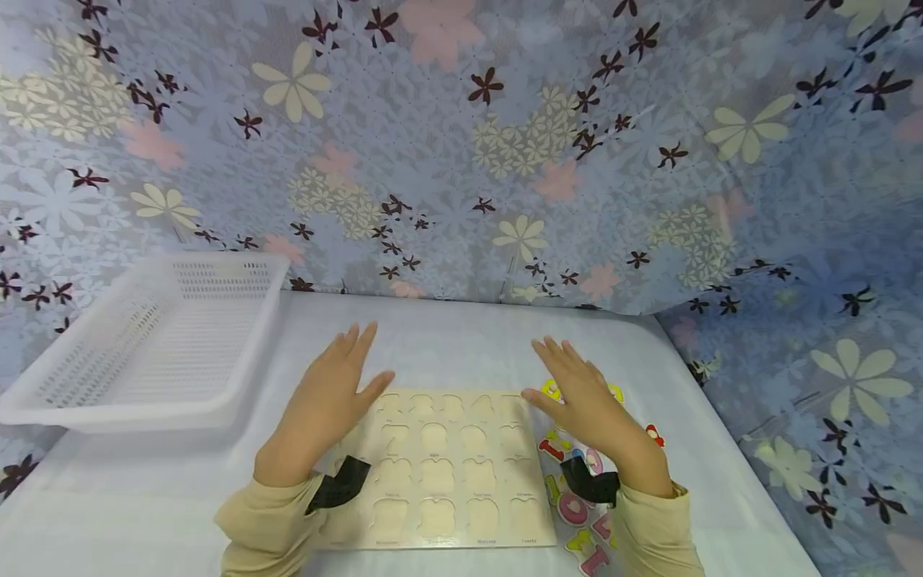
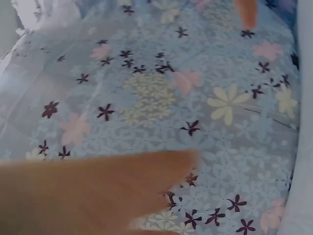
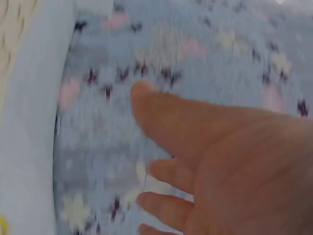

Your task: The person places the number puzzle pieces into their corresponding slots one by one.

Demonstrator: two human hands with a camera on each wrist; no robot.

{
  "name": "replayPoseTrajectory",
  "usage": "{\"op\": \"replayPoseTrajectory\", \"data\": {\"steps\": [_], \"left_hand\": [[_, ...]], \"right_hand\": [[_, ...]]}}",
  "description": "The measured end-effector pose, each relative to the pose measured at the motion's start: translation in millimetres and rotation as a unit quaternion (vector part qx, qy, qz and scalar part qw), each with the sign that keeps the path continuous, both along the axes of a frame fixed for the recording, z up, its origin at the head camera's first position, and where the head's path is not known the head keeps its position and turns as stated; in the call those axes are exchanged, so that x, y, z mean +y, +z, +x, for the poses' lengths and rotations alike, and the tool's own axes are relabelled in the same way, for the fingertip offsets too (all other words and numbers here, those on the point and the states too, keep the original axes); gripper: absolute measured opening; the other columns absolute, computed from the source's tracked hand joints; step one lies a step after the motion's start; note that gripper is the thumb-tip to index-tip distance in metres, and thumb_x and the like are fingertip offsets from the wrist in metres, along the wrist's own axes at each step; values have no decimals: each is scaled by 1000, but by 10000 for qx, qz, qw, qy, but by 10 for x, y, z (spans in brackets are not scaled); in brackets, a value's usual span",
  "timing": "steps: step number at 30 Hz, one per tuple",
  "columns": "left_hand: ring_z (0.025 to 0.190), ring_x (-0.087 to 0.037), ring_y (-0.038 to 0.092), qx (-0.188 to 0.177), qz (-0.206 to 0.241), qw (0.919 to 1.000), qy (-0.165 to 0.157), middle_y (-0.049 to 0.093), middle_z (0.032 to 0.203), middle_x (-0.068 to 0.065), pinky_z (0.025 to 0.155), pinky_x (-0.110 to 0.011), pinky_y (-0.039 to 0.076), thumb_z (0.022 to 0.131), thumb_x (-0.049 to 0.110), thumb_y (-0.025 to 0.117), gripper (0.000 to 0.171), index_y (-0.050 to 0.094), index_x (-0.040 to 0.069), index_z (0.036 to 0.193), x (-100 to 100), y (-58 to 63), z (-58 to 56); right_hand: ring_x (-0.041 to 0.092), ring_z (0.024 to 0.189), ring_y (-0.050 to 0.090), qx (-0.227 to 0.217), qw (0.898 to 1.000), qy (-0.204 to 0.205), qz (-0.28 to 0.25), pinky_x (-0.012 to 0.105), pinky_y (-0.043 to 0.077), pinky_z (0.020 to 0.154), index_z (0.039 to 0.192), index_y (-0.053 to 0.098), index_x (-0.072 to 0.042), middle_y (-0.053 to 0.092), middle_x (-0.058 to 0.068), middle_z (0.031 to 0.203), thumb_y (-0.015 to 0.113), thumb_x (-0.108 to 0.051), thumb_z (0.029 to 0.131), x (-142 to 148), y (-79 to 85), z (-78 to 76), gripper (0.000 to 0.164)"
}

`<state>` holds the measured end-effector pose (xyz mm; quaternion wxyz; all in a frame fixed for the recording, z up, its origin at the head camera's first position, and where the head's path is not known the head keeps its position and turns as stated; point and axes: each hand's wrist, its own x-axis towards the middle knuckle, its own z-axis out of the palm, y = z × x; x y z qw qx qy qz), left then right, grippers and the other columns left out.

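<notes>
Both hands are raised with straight fingers and hold nothing. The left hand [image 1: 328,401] overlaps the upper left corner of a wooden puzzle board [image 1: 457,469] in the head view, thumb spread toward the middle. My right hand [image 1: 587,401] overlaps the board's upper right side and part of a group of colourful puzzle pieces [image 1: 573,509]. Rows of shallow cut-outs with small printed words cover the board. Several pieces lie partly hidden under the right hand and sleeve. In the wrist views, the left fingers [image 2: 161,166] and right thumb [image 3: 156,107] appear against floral cloth.
A white perforated plastic basket [image 1: 252,344] stands at the left of the white-covered table [image 1: 433,336]. Floral cloth [image 1: 447,160] hangs behind the table and along its right side. A small red piece [image 1: 654,435] lies right of the right wrist.
</notes>
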<state>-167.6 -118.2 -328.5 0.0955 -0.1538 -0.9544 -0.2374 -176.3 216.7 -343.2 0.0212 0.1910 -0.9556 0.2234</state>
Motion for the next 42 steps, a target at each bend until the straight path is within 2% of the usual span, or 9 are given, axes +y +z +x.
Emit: {"op": "replayPoseTrajectory", "data": {"steps": [3, 7, 12, 14, 18, 27, 31, 36, 42], "left_hand": [[116, -37, 55, 524, 1035, 9927, 330, 50, 140, -19, 91, -53, 48, 101, 29, 54, 51, 43, 7, 146, -69, 50, -19], [97, -30, 65, 1045, 2200, 9674, 698, 65, 119, -13, 77, -45, 54, 103, 28, 50, 37, 58, 8, 132, -205, 7, -131], [103, -25, 65, 252, 3545, 9312, 806, 65, 119, -14, 84, -33, 53, 105, 32, 43, 41, 58, 4, 131, -397, -209, -376], [109, -20, 63, -436, 4402, 8939, 724, 61, 127, -15, 91, -30, 50, 105, 35, 41, 45, 53, 4, 134, -474, -305, -439], [121, -16, 53, -1492, 5782, 8012, 402, 48, 142, -17, 109, -36, 36, 106, 37, 38, 51, 43, 2, 142, -545, -497, -516], [145, -34, 9, -2408, 7348, 6334, -307, 12, 158, -20, 118, -46, 9, 106, 46, 22, 65, 9, 5, 154, -629, -1050, -400], [145, -32, 11, -2425, 7736, 5834, -481, 11, 159, -20, 118, -44, 15, 105, 46, 17, 64, 6, 6, 155, -653, -1250, -439], [146, -30, 11, -2577, 8208, 5048, -703, 7, 159, -19, 118, -39, 16, 106, 43, 14, 62, 3, 7, 155, -710, -1376, -472], [146, -27, 14, -2740, 8408, 4615, -710, 7, 160, -16, 117, -37, 18, 107, 41, 16, 60, 4, 8, 155, -747, -1412, -454]], "right_hand": [[47, 139, 21, -228, 9994, -250, 4, 70, 19, 106, 149, 35, -2, 27, 26, 152, 57, -34, 99, 208, -6, -111, 63], [49, 133, 32, -561, 9966, -594, -95, 66, 28, 105, 144, 43, 0, 37, 28, 146, 55, -28, 100, 471, -134, -277, 53], [49, 127, 39, -673, 9953, -643, 270, 65, 34, 101, 137, 51, 2, 47, 28, 138, 60, -19, 98, 681, -372, -455, 46], [50, 124, 42, -638, 9948, -467, 639, 67, 35, 98, 134, 54, 4, 49, 29, 135, 64, -16, 95, 703, -423, -539, 45], [50, 121, 45, -491, 9926, -261, 1079, 70, 37, 93, 131, 56, 5, 51, 29, 133, 68, -13, 91, 753, -505, -723, 46], [48, 118, 48, -839, 9901, -228, 1103, 69, 36, 95, 130, 56, 7, 54, 28, 128, 72, -22, 89, 824, -607, -918, 53], [43, 112, 53, -865, 9888, -195, 1198, 67, 39, 91, 130, 55, 7, 58, 25, 121, 73, -23, 88, 823, -638, -969, 54], [39, 103, 56, -756, 9864, -76, 1460, 61, 45, 84, 124, 61, 4, 60, 23, 114, 72, -21, 89, 798, -721, -1025, 45], [35, 95, 57, -647, 9882, -24, 1387, 52, 50, 79, 119, 64, 6, 58, 23, 111, 72, -18, 89, 799, -783, -1045, 39]]}}
